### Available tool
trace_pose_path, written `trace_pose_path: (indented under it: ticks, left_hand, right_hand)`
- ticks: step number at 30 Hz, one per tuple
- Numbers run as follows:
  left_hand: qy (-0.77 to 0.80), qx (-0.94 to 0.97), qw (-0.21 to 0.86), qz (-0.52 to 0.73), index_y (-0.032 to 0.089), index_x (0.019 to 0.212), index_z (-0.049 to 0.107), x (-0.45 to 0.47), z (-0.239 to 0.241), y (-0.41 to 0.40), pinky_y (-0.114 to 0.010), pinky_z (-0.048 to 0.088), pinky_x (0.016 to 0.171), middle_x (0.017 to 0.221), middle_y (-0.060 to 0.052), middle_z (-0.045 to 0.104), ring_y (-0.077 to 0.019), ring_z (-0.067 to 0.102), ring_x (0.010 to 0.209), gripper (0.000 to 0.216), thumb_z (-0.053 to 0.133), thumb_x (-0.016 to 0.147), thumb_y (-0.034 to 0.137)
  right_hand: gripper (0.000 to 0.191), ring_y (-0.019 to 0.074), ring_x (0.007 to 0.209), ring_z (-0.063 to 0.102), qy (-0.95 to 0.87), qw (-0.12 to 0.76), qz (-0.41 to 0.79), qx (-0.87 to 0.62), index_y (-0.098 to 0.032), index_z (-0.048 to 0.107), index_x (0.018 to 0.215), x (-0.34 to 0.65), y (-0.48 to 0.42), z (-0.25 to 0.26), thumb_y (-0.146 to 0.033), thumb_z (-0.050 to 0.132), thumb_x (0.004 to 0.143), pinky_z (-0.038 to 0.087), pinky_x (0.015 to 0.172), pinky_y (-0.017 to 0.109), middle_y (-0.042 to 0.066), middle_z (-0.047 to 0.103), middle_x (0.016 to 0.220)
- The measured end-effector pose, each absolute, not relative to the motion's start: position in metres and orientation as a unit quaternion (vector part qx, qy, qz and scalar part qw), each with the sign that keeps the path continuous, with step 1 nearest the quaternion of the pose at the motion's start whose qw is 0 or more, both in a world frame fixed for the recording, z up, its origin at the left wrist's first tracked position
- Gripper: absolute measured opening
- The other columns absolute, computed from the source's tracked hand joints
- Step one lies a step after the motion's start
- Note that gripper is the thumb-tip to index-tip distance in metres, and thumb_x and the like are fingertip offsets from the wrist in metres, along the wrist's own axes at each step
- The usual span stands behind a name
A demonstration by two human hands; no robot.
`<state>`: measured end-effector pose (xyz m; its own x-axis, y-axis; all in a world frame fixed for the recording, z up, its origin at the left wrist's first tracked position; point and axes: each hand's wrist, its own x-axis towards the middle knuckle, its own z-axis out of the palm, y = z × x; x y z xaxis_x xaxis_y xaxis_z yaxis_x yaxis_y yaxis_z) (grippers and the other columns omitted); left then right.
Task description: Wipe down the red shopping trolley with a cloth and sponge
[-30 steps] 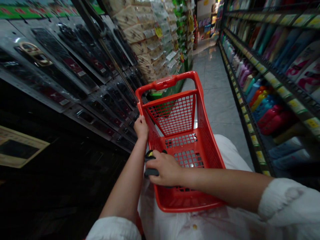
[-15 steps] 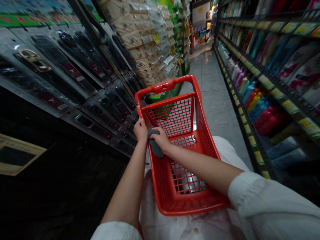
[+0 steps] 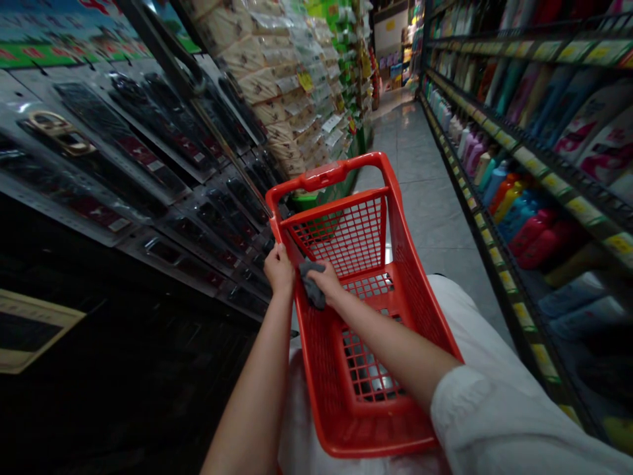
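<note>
A red plastic shopping basket (image 3: 316,396) with grid walls and a grid floor rests tilted across my lap. My left hand (image 3: 279,269) is closed around the basket's left rim, near the corner where the handle frame rises. Inside the basket, my right hand (image 3: 325,280) pinches a dark grey cloth (image 3: 313,290) against or close to the inner face of the left wall. Part of the cloth is hidden under my fingers. Apart from the cloth and my forearm, only the grid shows inside the basket.
Packaged belts (image 3: 143,145) hang on a rack at my left. Beyond them stand stacked beige packs (image 3: 277,86). Shelves of colourful bottles (image 3: 514,191) line the right side. A grey tiled floor (image 3: 415,158) runs between them down the aisle.
My right hand and the cloth have shifted slightly right along the wall, and the cloth looks more bunched. The basket's near end sits lower in view. My left hand keeps its grip.
</note>
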<state>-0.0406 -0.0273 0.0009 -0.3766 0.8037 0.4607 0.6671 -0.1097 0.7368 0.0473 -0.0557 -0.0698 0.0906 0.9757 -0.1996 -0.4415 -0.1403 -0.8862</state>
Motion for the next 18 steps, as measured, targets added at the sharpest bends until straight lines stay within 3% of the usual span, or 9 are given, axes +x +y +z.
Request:
trace_pose_path:
  ticks: [4,7,10,14,18]
  left_hand:
    - [0.664,0.555,0.071,0.496,0.016,0.076,0.066,-0.039,0.003,-0.028,-0.025,0.043,0.068,0.075,-0.006,0.068,-0.0184,0.06,0.072,0.039,0.039,0.091,0.04]
    - [0.672,0.553,0.065,0.488,0.016,0.072,0.065,-0.038,0.004,-0.03,-0.024,0.042,0.065,0.07,-0.004,0.065,-0.0178,0.059,0.069,0.041,0.039,0.092,0.041]
    - [0.666,0.555,0.071,0.492,0.015,0.076,0.067,-0.039,0.004,-0.031,-0.024,0.043,0.066,0.075,-0.005,0.068,-0.0187,0.061,0.073,0.041,0.039,0.092,0.04]
    - [0.665,0.556,0.075,0.492,0.014,0.079,0.069,-0.039,0.003,-0.03,-0.025,0.043,0.067,0.078,-0.006,0.069,-0.0201,0.063,0.075,0.042,0.04,0.091,0.042]
    - [0.666,0.557,0.072,0.491,0.014,0.079,0.068,-0.038,0.004,-0.029,-0.025,0.041,0.065,0.074,-0.005,0.067,-0.0189,0.061,0.072,0.043,0.039,0.091,0.043]
  right_hand:
    - [0.047,0.0143,0.096,0.061,-0.414,0.638,0.55,-0.345,-0.022,0.061,0.107,0.044,-0.035,-0.045,-0.02,0.065,0.06,0.05,0.086,0.026,-0.001,0.064,0.107]
    - [0.045,0.0134,0.083,0.063,-0.41,0.535,0.585,-0.452,-0.021,0.06,0.104,0.048,-0.047,-0.073,-0.013,0.056,0.06,0.051,0.077,0.026,-0.002,0.065,0.095]
    - [0.035,0.0146,0.074,0.061,-0.399,0.444,0.597,-0.536,-0.021,0.061,0.085,0.058,-0.07,-0.115,-0.006,0.055,0.054,0.05,0.072,0.026,-0.004,0.062,0.076]
    - [0.03,0.0167,0.066,0.058,-0.393,0.407,0.587,-0.579,-0.021,0.051,0.056,0.065,-0.086,-0.144,0.005,0.053,0.042,0.047,0.073,0.031,-0.007,0.047,0.054]
    - [0.025,0.0169,0.06,0.056,-0.38,0.423,0.59,-0.574,-0.021,0.05,0.056,0.054,-0.068,-0.12,0.0,0.056,0.045,0.047,0.067,0.032,-0.007,0.044,0.05]
